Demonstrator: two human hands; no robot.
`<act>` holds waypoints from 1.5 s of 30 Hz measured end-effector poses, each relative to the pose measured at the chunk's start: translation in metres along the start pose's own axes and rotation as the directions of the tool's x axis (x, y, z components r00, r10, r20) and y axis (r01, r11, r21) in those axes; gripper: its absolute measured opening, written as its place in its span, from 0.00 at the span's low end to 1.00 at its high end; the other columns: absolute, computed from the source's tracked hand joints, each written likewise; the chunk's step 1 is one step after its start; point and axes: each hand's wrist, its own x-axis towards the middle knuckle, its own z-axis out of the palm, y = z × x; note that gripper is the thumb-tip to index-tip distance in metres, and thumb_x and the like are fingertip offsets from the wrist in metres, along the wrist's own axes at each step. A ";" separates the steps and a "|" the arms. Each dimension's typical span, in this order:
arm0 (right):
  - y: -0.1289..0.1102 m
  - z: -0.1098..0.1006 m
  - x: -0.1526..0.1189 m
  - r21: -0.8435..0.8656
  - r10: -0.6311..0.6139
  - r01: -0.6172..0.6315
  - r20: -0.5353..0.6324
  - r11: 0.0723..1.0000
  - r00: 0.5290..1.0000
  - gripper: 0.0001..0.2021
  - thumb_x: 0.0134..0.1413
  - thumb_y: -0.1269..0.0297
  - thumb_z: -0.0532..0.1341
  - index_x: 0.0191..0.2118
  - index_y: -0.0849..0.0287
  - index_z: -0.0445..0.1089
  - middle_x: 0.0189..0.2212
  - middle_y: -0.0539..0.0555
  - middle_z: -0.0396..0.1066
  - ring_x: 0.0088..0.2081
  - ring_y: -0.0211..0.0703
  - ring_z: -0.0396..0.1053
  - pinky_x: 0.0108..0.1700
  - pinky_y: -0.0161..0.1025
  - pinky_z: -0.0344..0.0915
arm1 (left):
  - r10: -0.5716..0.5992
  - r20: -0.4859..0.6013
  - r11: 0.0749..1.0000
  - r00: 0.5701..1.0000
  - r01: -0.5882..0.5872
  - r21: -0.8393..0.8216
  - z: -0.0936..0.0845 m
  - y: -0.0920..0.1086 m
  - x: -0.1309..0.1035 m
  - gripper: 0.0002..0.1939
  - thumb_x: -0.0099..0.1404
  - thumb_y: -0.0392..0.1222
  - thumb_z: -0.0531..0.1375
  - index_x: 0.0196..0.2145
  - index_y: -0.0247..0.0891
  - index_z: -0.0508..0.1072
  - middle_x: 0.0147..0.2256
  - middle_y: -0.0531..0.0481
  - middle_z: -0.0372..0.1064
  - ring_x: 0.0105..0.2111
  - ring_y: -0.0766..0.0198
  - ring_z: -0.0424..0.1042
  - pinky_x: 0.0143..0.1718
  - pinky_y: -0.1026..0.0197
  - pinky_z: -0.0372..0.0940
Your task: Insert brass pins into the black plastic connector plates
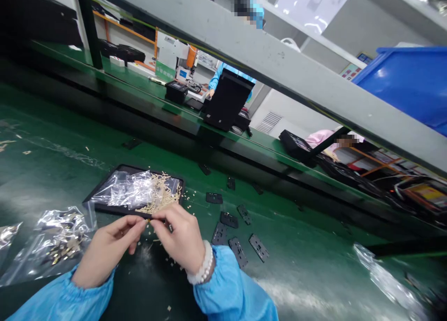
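My left hand (113,244) and my right hand (179,235) meet in front of a black tray (120,211), thumbs and forefingers pinched. Between the fingertips shows a tiny yellowish piece, too small to name. It sits where both pinches come together, so both hands seem to hold it. In the tray lie clear plastic bags (131,190) and a heap of small beige strips (162,193). Beige bits are scattered around my right hand. Left of my left hand, a clear zip bag (64,239) holds shiny metal parts.
Several black plastic plates (238,252) lie on the green bench (307,265) to the right. Clear plastic wrap (387,279) rests at far right. A grey beam (279,55) and a blue bin (408,83) are overhead. Two people work across the bench.
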 end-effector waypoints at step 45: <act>0.018 -0.028 -0.031 0.622 0.546 -0.650 0.391 0.435 0.740 0.19 0.40 0.48 0.72 0.27 0.61 0.76 0.22 0.47 0.70 0.20 0.32 0.62 0.21 0.30 0.61 | 0.468 0.335 0.751 0.817 -0.568 0.336 0.022 0.006 -0.013 0.11 0.68 0.52 0.54 0.36 0.45 0.72 0.32 0.54 0.73 0.28 0.65 0.72 0.29 0.67 0.65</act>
